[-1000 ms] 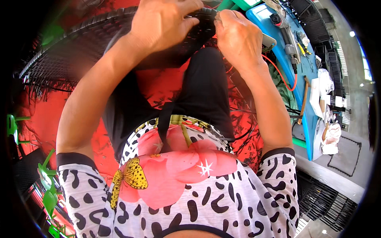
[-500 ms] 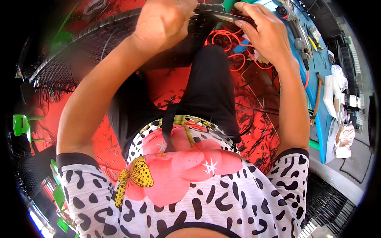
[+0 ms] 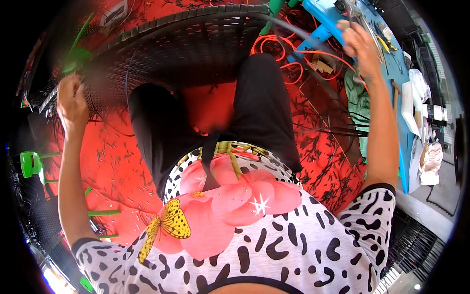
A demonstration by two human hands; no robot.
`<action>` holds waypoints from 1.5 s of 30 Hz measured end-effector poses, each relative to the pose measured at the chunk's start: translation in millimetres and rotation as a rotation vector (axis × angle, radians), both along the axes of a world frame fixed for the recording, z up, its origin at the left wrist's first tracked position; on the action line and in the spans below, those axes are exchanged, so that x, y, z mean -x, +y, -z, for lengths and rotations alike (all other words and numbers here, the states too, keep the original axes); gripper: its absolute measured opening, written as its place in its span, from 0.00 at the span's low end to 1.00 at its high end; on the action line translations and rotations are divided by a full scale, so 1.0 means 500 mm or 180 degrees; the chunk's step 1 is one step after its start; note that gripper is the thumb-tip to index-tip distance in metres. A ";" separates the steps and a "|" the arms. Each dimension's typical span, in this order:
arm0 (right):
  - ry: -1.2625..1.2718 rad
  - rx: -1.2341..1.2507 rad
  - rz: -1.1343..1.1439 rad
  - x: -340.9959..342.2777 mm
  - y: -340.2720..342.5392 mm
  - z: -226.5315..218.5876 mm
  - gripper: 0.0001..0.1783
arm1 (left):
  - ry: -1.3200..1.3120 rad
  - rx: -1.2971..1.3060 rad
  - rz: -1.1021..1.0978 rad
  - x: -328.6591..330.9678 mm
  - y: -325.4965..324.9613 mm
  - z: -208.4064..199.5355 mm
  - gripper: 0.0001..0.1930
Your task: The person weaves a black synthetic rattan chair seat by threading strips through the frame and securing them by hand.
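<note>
Wider apart now: left hand [image 3: 72, 102] closed near woven panel's left edge [image 3: 50, 100]; right hand [image 3: 362, 49] apparently pinches blurred strip [image 3: 290, 27].

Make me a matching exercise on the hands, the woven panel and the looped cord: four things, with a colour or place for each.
Things:
1. Woven wicker panel
2. Looped cord
3. Left hand
4. Right hand

Colours and places:
A. Near the panel's left end
B. Orange-red
C. Overlapping the blue table in the view
D. Black

Right pairs: 1-D, 2-B, 3-A, 4-C.
</note>
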State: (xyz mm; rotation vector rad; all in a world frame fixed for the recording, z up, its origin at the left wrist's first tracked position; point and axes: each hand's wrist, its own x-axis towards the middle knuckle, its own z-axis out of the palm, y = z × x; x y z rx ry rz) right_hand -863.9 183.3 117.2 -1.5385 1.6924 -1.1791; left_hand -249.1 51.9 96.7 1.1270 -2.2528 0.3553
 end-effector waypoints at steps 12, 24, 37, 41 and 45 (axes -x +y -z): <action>-0.2062 0.0303 -0.0517 -0.262 -0.045 0.033 0.15 | -0.1154 -0.0316 -0.2565 -0.694 0.060 0.240 0.10; -0.1628 0.0174 -0.0235 -0.300 -0.049 0.007 0.19 | -0.0729 -0.1414 -0.4440 -0.767 0.280 0.189 0.18; -0.0491 0.1304 -0.0164 -0.337 -0.034 0.012 0.10 | -0.1287 -0.2188 -0.3478 -0.800 0.283 0.310 0.17; -0.0332 0.0945 -0.0371 -0.366 -0.023 0.031 0.07 | -0.1177 -0.1398 -0.2917 -0.841 0.262 0.318 0.15; 0.1247 0.0751 -0.1089 -0.340 0.058 0.082 0.13 | 0.0563 -0.1241 -0.1508 -0.301 0.109 0.224 0.09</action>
